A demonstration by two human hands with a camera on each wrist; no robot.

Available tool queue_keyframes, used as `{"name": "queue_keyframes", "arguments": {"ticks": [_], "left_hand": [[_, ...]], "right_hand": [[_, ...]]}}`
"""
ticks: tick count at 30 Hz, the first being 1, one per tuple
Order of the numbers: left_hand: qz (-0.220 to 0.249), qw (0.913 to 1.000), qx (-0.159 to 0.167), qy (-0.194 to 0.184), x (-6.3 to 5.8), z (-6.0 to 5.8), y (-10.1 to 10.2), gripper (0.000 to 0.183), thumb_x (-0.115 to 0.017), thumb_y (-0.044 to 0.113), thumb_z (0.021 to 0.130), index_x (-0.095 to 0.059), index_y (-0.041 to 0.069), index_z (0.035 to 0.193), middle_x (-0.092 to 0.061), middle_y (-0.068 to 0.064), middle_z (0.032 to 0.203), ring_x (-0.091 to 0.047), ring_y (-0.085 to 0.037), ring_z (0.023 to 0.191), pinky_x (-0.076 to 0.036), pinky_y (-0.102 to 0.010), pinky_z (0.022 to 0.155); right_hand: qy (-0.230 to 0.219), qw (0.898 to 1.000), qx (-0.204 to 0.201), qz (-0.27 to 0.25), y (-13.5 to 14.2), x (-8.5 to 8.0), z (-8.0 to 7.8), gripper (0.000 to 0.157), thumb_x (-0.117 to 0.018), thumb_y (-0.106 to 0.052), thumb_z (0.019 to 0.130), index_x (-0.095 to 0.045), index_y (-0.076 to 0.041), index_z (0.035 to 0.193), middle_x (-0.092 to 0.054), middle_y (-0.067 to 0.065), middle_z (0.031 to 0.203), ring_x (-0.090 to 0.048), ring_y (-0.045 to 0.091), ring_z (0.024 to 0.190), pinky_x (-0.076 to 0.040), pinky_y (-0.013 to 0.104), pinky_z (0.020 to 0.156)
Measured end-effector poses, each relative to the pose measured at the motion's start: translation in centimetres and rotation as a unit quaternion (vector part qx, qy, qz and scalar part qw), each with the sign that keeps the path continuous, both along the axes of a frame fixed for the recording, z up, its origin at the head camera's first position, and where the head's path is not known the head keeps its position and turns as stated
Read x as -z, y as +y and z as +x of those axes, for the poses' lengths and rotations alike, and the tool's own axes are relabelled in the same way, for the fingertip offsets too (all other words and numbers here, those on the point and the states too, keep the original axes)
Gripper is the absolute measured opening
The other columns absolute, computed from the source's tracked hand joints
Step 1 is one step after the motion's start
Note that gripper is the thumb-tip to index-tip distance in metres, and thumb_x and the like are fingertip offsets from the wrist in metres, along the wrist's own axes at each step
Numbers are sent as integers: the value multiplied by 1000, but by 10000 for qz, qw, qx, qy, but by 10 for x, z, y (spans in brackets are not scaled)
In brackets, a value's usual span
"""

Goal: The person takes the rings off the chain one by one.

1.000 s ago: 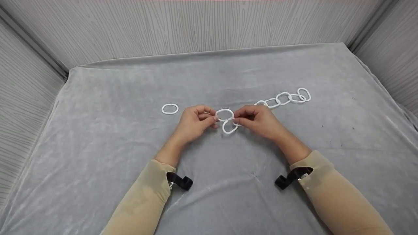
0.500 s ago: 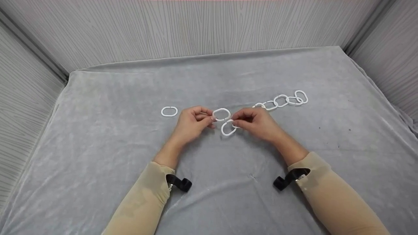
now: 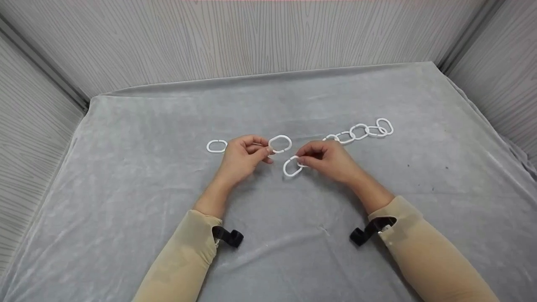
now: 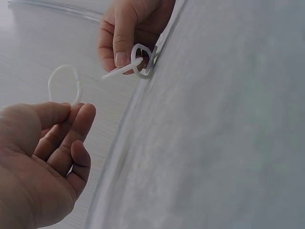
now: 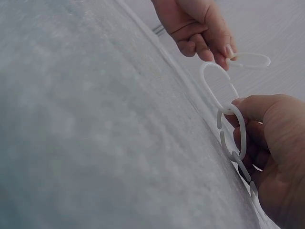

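Note:
My left hand (image 3: 241, 159) pinches a loose white plastic chain link (image 3: 290, 144) between thumb and fingers. The link is oval, held raised, with a small gap in its side showing in the left wrist view. To its right, my right hand (image 3: 331, 160) pinches the near end of a white chain (image 3: 368, 131) of several joined links. Its end link (image 5: 206, 86) sticks out from the fingertips toward the left hand, apart from the loose link. Part of the chain is hidden behind my right hand; the rest trails to the far right on the cloth.
Another single oval link (image 3: 216, 152) lies flat just left of my left hand, its right end touching the hand's outline. A wrinkled grey cloth (image 3: 277, 251) covers the table. Pale wood-patterned panels (image 3: 268, 37) stand behind and at both sides.
My left hand has drawn its link left and slightly up, away from the chain's end link; a gap now shows between them. My right hand stays nearly in place, still pinching the chain.

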State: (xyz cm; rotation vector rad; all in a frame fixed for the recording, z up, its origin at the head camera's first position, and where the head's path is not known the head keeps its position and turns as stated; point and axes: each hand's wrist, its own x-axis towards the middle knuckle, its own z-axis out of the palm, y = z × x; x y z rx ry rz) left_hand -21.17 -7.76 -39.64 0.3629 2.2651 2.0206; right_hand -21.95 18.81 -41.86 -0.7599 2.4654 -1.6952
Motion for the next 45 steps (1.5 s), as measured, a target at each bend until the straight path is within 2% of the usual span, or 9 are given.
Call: {"name": "queue_keyframes", "arguments": {"ticks": [4,8,10,16,20,23,29,39,45], "left_hand": [[-105,9998,-125,-64,-5,0,-9,18,-73,1,98,-70,-10,113,-77,-26,101,-77,-19,74,-56,-29,70],[-243,9993,-290,-81,-10,-1,-21,18,-74,3,98,-71,-6,113,-77,-26,102,-76,-20,75,-49,-24,64],[-284,9989,-354,-78,-13,-3,-28,16,-74,3,98,-72,-3,113,-77,-26,102,-76,-20,75,-49,-24,64],[-373,9980,-501,-73,-22,-4,-50,14,-74,3,98,-73,-1,112,-78,-21,99,-75,-26,76,-57,-33,75],[-466,9970,-601,-155,-24,-5,-63,15,-74,3,98,-73,0,112,-79,-17,98,-75,-24,74,-58,-35,80],[-511,9962,-679,-205,-23,-5,-73,15,-73,2,99,-72,-1,113,-79,-15,97,-74,-19,73,-59,-36,81],[-640,9949,-700,-355,-18,-5,-90,20,-72,5,100,-70,-6,117,-78,-13,97,-74,-19,75,-60,-35,81],[-1119,9896,-597,-684,-18,-4,-113,28,-71,9,101,-70,-8,123,-77,-9,95,-74,-14,75,-47,-23,63],[-1090,9898,-495,-772,-12,-3,-125,29,-69,5,101,-67,-13,123,-76,-8,91,-73,-13,73,-56,-25,71]], "right_hand": [[-18,10000,-1,-39,-1,2,0,9,-80,-3,94,-81,0,102,-77,13,94,-66,11,85,-53,20,77],[-46,10000,56,-22,1,1,1,8,-80,-3,93,-81,0,101,-77,12,94,-66,12,85,-52,19,76],[-51,10000,79,8,2,1,1,9,-81,-3,93,-81,-1,101,-77,11,94,-66,12,85,-52,19,76],[-47,9999,70,68,5,1,2,9,-81,-3,93,-81,-1,102,-77,11,95,-67,13,86,-52,20,77],[-66,9999,66,53,6,2,2,8,-80,-3,93,-81,-1,101,-77,10,94,-66,11,84,-51,19,75],[-76,9999,74,64,6,2,2,8,-80,-3,93,-81,-1,101,-77,11,94,-65,10,84,-51,19,74],[-76,9999,91,31,5,1,0,9,-80,-3,94,-80,2,102,-76,13,94,-64,8,82,-50,17,73],[12,10000,-29,6,3,1,0,7,-80,-3,94,-81,-1,101,-76,11,92,-64,11,81,-51,19,72],[46,10000,-25,84,1,0,-1,8,-80,-2,93,-81,-1,101,-77,10,93,-64,11,82,-50,19,72]]}}
